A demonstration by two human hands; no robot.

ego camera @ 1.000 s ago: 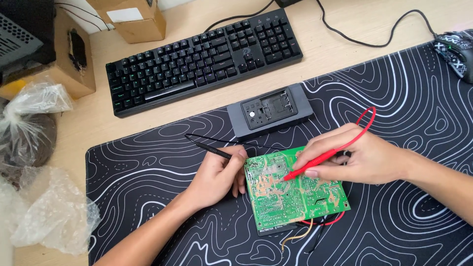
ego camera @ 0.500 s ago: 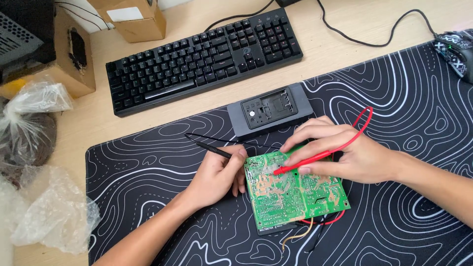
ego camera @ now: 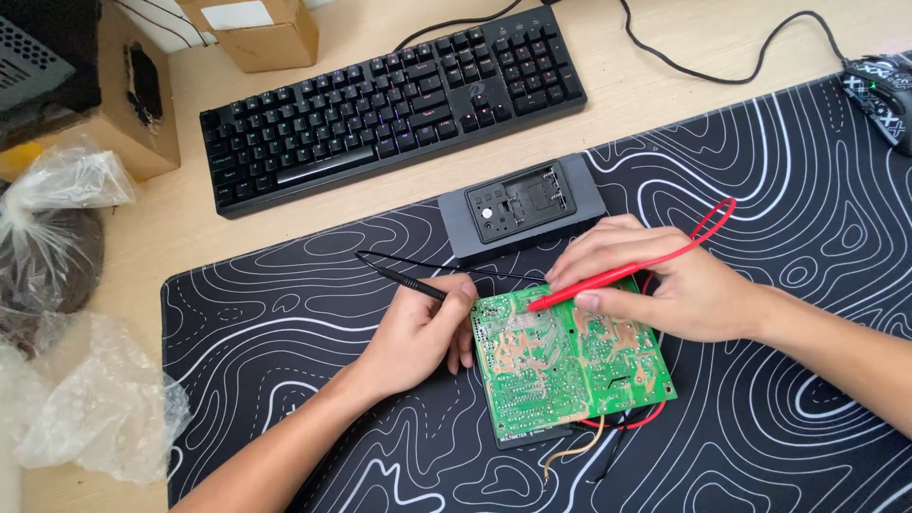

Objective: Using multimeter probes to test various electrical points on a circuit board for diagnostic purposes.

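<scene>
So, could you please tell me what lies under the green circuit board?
Under the circuit board, a dark base edge and red, yellow and black wires show; the rest is covered.

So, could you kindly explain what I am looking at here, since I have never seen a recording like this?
There is no machine: a person works with bare hands, filmed by a camera on their head looking down. On a black patterned mat lies a green circuit board. The right hand holds a red probe with its tip on the board. The left hand holds a black probe beside the board's edge. Behind sit a grey meter, a keyboard and a mouse.
</scene>
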